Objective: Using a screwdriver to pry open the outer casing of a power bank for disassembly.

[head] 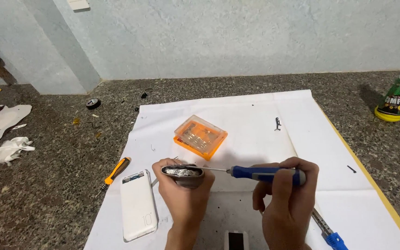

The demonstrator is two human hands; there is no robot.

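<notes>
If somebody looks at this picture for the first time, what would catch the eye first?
Probably the two hands low in the middle: the left hand grips a small grey part, and the right hand points a blue-handled screwdriver at it. Next comes the bright orange bit case on the white sheet, just above them. A white power bank lies left of the hands.

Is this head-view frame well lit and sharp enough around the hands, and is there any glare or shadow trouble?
Head view: even, soft light; the left hand, right hand and blue-handled screwdriver look sharp; soft shadows fall on the white sheet beneath them; mild sheen on the orange case; straight edges bow slightly toward the frame's sides.
</notes>
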